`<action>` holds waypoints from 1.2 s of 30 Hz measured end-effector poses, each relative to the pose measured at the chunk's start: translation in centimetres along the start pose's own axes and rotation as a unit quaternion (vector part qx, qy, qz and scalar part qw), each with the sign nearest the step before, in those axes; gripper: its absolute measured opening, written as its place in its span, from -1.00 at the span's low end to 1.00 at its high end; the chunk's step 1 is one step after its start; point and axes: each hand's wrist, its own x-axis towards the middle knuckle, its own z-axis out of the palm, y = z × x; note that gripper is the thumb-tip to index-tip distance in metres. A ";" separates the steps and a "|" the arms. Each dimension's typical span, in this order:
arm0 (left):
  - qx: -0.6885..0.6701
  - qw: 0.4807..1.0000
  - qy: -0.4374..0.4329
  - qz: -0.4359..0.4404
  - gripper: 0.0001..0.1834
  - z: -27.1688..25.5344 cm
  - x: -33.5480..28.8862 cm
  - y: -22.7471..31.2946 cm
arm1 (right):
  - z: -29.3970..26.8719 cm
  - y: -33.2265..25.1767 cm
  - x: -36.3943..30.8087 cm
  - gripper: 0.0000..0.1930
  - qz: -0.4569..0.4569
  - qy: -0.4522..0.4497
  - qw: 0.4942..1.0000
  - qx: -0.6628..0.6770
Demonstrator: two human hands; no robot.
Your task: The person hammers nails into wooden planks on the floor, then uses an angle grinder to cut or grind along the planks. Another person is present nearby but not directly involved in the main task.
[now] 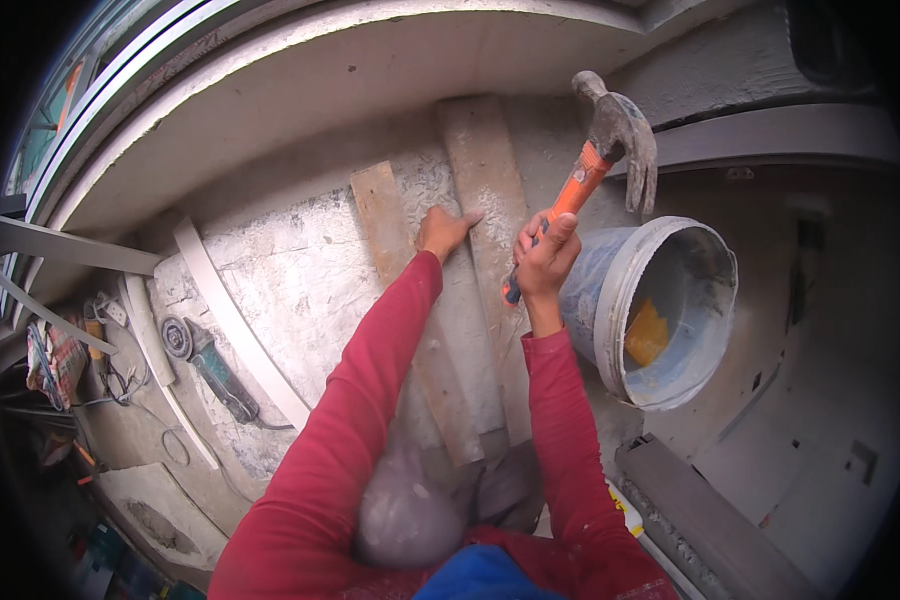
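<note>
Right hand (547,262) grips hammer (582,178); left hand (443,233) at left edge of longer plank (492,180), grip unclear. Misaimed swing could clip left hand.

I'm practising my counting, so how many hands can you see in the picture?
2. The left hand is near the middle, by a dusty board; the right hand is farther right, gripping the orange-handled hammer. No other hands show.

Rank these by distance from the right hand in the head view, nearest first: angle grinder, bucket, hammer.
1. Hammer: held in the right hand.
2. Bucket: just to that hand's right.
3. Angle grinder: far to the left, past the white strip.
</note>
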 end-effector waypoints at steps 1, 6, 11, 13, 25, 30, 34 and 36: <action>0.001 1.000 -0.013 -0.015 -0.19 -0.1 -0.1 0.0 | 0.4 0.3 -0.1 -0.16 -0.023 -0.010 0.999 -0.046; -0.025 0.999 -0.029 -0.027 -0.17 -0.7 -0.5 0.9 | 2.0 2.4 0.6 -0.12 0.092 -0.048 0.897 -0.430; 0.002 1.000 -0.006 -0.008 -0.15 -0.6 -0.5 0.8 | 0.4 -0.2 0.7 -0.16 0.135 -0.043 0.978 -0.154; -0.005 1.000 -0.017 -0.019 -0.14 -0.4 -0.6 0.4 | 0.1 -1.1 0.3 -0.22 0.033 -0.048 0.998 0.024; -0.018 0.999 -0.025 -0.012 -0.21 -0.2 0.2 0.1 | 0.0 1.3 2.6 -0.17 0.122 -0.059 0.961 -0.240; -0.014 1.000 -0.010 -0.007 -0.22 0.1 0.3 -0.3 | 0.3 -0.1 0.5 -0.20 -0.089 -0.020 0.988 -0.124; -0.020 0.999 -0.027 -0.023 -0.20 -0.2 0.3 0.2 | 1.0 3.2 1.5 -0.18 0.044 -0.033 0.928 -0.369; -0.005 1.000 0.007 0.011 -0.18 -0.2 0.4 0.3 | 0.0 4.0 1.9 -0.23 0.200 -0.020 0.944 -0.262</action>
